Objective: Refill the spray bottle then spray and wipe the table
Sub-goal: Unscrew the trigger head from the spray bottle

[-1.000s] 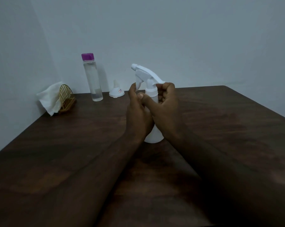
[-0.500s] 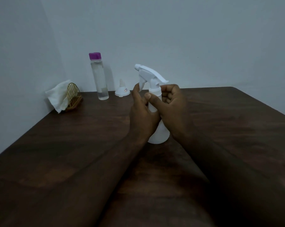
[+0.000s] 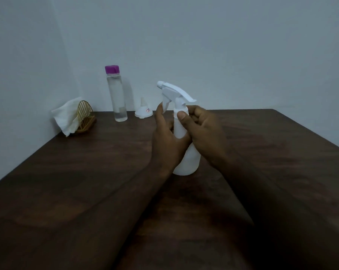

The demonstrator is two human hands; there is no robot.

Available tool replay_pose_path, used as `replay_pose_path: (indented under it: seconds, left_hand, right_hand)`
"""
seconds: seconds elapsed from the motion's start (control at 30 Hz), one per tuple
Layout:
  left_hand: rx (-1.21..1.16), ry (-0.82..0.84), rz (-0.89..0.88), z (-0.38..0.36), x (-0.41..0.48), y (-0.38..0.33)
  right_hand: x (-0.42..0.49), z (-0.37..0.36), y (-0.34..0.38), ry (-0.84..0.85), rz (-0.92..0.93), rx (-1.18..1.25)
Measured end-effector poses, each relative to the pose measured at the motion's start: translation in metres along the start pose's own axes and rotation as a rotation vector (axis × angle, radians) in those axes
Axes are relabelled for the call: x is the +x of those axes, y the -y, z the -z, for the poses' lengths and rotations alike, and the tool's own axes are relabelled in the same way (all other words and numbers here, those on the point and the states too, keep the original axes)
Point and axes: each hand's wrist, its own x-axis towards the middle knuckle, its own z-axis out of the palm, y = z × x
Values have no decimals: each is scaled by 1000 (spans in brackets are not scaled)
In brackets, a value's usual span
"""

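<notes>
Left grip [image 3: 167,141] wraps the upright spray bottle [image 3: 190,162] low; right grip [image 3: 203,131] pinches its collar above, so I judge the head unscrews along the vertical axis.

Right hand [image 3: 201,133] loosens its hold
It was a tight fist round the neck of the spray bottle [image 3: 189,162]; now its fingers are looser, and more of the white neck shows under its thumb

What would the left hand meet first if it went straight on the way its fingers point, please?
Probably the trigger of the white plastic spray bottle, just above the left hand, though depth is unclear.
</notes>
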Motion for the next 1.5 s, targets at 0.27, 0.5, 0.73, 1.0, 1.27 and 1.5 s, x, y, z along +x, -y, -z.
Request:
replay_pose_path:
  seconds: [0.27, 0.5, 0.73, 1.0, 1.27, 1.5]
  left_hand:
    - [-9, 17, -11, -1, 2, -1]
    - [-1, 39, 2, -1, -1, -2]
    - [80, 75, -23, 1, 2, 1]
    - [70, 173, -10, 6, 4, -7]
    - [207, 223, 22, 11, -1, -15]
    - [264, 121, 14, 23, 8, -4]
  right_hand:
    - [2, -2, 0, -146, -5, 52]
    - [2, 6, 6, -34, -15, -12]
    - [5, 4, 10, -78, 22, -52]
    - [2, -1, 8, -137, 39, -134]
    - [7, 23, 23, -250, 82, 10]
    - [18, 54, 19, -397, -49, 511]
